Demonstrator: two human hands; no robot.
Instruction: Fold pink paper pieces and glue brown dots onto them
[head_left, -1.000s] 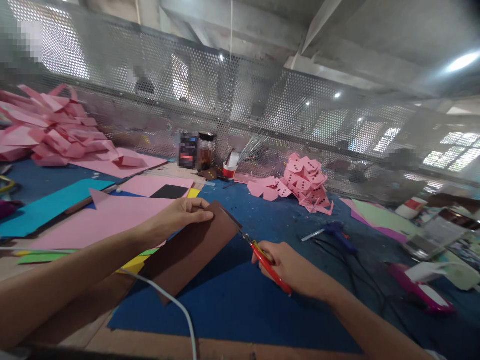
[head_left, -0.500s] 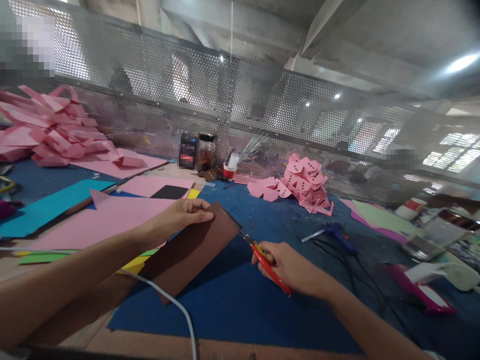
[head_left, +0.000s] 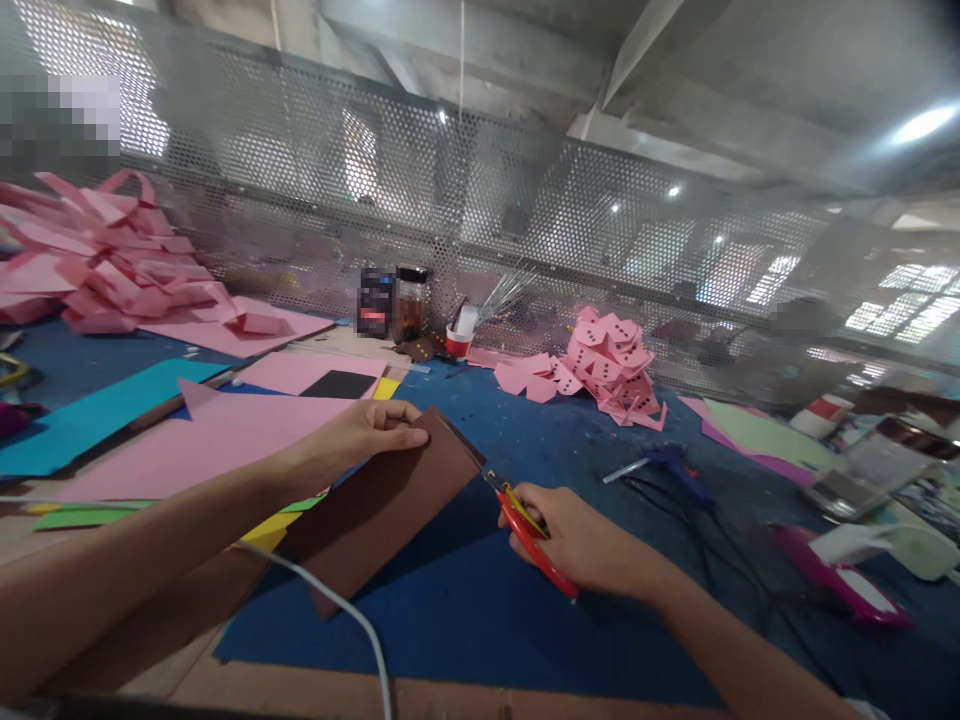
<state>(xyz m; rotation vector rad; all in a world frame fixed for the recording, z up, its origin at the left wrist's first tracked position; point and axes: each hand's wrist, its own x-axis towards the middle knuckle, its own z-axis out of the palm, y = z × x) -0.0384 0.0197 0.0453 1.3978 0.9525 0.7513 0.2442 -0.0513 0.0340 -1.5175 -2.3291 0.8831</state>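
Observation:
A brown sheet of paper [head_left: 390, 510] slants above the blue table surface, its upper corner pinched between the thumb and fingers of my left hand [head_left: 386, 428]. My right hand [head_left: 559, 530] is closed around the red and yellow handles of a pair of scissors [head_left: 532, 535]. The scissor blades lie along the sheet's upper right edge, pointing up and left toward my left hand. Part of the blades is hard to make out against the brown paper. A white cable [head_left: 360, 615] passes in front of the sheet's lower corner.
Pink paper sheets [head_left: 225, 435] and a folded pink pile [head_left: 120, 260] lie left. Behind are a dotted pink paper stack [head_left: 609, 360], a jar [head_left: 411, 305] and a red-white cup [head_left: 459, 335]. A blue glue gun [head_left: 679, 470] with its cord lies right, near a magenta tool [head_left: 840, 580].
My right hand and the scissors have shifted slightly left and down, with the handles drawn closer together. The brown sheet has tilted a little; my left hand keeps its pinch.

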